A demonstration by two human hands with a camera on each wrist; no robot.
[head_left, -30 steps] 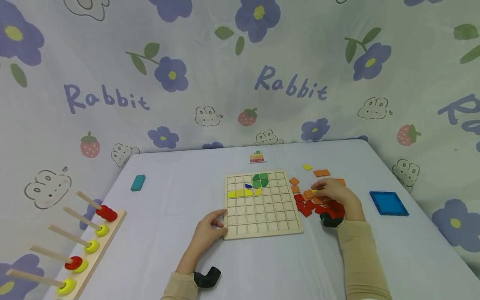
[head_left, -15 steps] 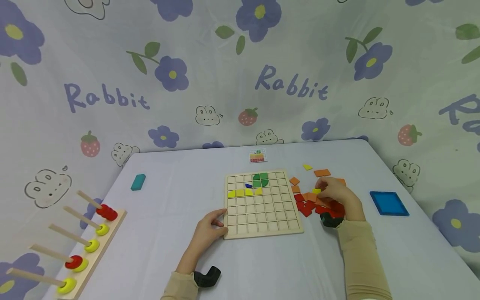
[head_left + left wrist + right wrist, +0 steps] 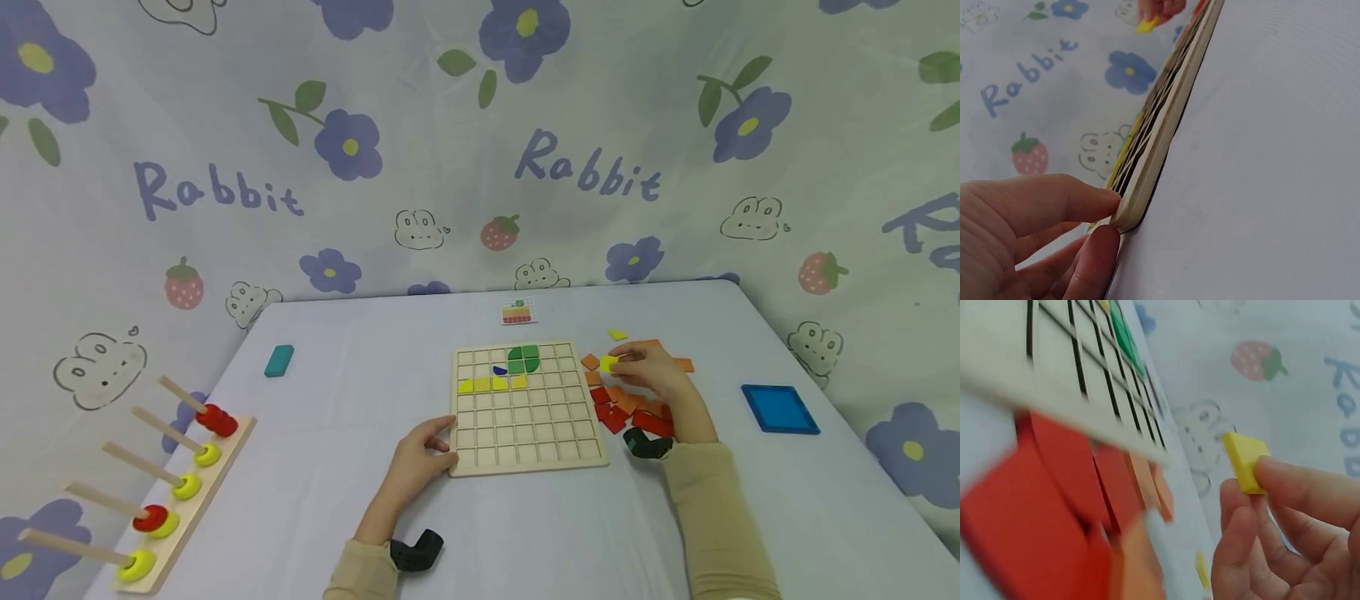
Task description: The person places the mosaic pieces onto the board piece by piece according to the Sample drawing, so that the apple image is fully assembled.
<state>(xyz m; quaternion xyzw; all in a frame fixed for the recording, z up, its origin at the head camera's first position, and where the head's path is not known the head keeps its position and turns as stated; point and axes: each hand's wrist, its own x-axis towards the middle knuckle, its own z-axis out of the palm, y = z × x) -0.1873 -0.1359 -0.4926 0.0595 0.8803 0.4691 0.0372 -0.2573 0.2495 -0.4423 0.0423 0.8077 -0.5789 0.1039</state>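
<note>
A wooden grid board (image 3: 529, 432) lies mid-table. Along one row sit several yellow tiles (image 3: 466, 386), with rounded green pieces (image 3: 522, 360) and a small blue piece (image 3: 499, 370) above. My left hand (image 3: 420, 450) grips the board's left edge near the front corner; the left wrist view shows thumb and forefinger at the wooden edge (image 3: 1147, 178). Between the thumb and fingers of my right hand (image 3: 651, 372) is a small yellow tile (image 3: 1249, 460), held up off the table beside the board's right edge.
Loose red tiles (image 3: 651, 424) and orange tiles (image 3: 591, 362) lie right of the board. A blue tray (image 3: 780, 408) is further right. Behind the board rests a pattern card (image 3: 518, 311). At left are a teal block (image 3: 279, 361) and a peg stand (image 3: 197, 508) with rings.
My right hand has picked the yellow tile out of the loose pile, lifting it and moving left towards the board. The left hand keeps its place on the board's edge.
</note>
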